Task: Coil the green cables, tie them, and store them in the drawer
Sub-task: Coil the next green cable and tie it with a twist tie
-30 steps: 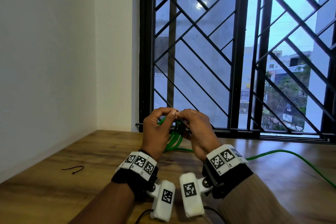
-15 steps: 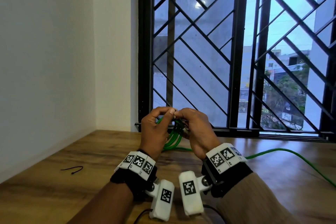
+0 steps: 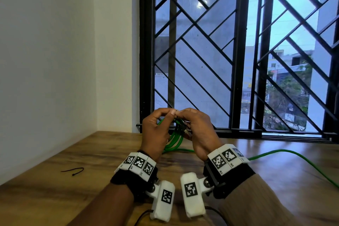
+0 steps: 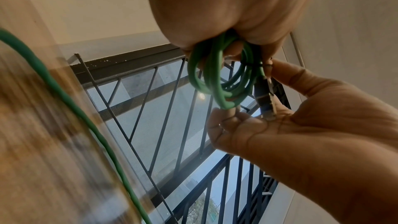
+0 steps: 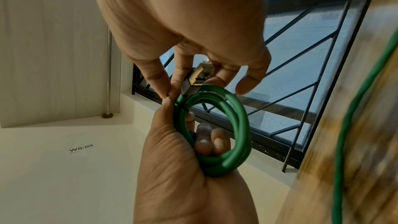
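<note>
A coil of green cable point(image 3: 175, 138) is held up over the wooden table point(image 3: 77, 198), in front of the window. My left hand point(image 3: 169, 113) grips the coil point(image 5: 235, 125), with its fingers curled through the loop. My right hand point(image 3: 180, 113) meets it at the top of the coil point(image 4: 213, 81) and pinches a thin black tie point(image 4: 252, 65) that crosses the strands. The cable's plug point(image 5: 194, 76) lies against my right fingers. A second green cable point(image 3: 286, 152) trails away to the right across the table.
A spare black tie point(image 3: 73, 170) lies on the table at the left. The barred window point(image 3: 238, 60) stands just behind the hands and a white wall point(image 3: 45, 60) closes the left side. No drawer is in view.
Both hands stay almost where they were, fingertips together at the top of the coil. The coil has not visibly shifted.
</note>
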The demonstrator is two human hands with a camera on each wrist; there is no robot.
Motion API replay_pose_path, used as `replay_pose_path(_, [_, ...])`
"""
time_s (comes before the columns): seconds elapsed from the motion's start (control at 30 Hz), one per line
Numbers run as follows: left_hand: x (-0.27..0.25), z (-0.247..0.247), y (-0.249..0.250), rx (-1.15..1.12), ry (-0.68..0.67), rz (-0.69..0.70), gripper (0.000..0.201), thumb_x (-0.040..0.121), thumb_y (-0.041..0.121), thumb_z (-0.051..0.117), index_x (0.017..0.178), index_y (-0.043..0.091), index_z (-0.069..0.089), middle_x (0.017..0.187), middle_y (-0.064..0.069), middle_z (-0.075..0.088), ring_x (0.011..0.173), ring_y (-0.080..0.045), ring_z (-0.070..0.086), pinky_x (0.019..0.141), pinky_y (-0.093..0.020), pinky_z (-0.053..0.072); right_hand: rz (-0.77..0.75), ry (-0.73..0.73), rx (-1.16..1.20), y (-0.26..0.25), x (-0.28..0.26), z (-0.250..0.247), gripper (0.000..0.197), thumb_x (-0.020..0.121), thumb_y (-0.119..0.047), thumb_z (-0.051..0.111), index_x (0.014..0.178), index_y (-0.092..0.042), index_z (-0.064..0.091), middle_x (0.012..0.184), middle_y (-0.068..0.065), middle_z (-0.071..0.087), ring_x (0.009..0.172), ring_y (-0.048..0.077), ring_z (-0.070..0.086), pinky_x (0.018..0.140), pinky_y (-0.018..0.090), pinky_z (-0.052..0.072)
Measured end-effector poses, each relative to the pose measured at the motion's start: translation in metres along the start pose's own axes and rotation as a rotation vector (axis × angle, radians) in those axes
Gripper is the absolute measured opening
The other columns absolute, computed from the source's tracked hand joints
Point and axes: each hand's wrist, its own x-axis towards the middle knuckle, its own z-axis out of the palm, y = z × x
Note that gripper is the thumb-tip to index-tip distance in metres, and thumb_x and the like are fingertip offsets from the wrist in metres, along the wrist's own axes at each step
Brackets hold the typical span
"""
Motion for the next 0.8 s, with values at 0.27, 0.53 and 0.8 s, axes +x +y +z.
replay_pose_path(0.27, [-0.0015,0.0007,0.0017,0.0,-0.007,-0.006,0.012,0.098,0.016,0.067,0.098,0.006,0.074,0.071,0.004,0.068,0.038,-0.012,0.043,0.038,-0.025,0.031,-0.011,0.003,-0.005,-0.0001,-0.0008,0.0014,0.016,0.09,-0.011,0.068,0.075,-0.013,0.072,0.078,0.006,0.071,0.072,0.01,0.067,0.07,0.029,0.051])
replay_pose_path(0.53, [-0.0011,0.0006,0.0006,-0.02,-0.008,-0.028,0.012,0.099,0.016,0.066,0.098,0.007,0.074,0.072,0.003,0.069,0.037,-0.012,0.042,0.038,-0.025,0.03,-0.003,0.017,0.008,0.0006,-0.0006,0.002,0.01,0.09,-0.012,0.068,0.082,-0.009,0.073,0.081,0.008,0.07,0.071,0.009,0.066,0.069,0.028,0.052])
replay_pose_path(0.8, [-0.0011,0.001,0.0013,-0.017,-0.006,-0.02,0.012,0.099,0.015,0.066,0.098,0.006,0.074,0.07,0.004,0.069,0.036,-0.011,0.042,0.037,-0.024,0.03,-0.012,0.014,0.015,0.0006,-0.0002,0.0024,0.01,0.091,-0.01,0.068,0.082,-0.01,0.073,0.081,0.008,0.07,0.072,0.01,0.067,0.066,0.025,0.052])
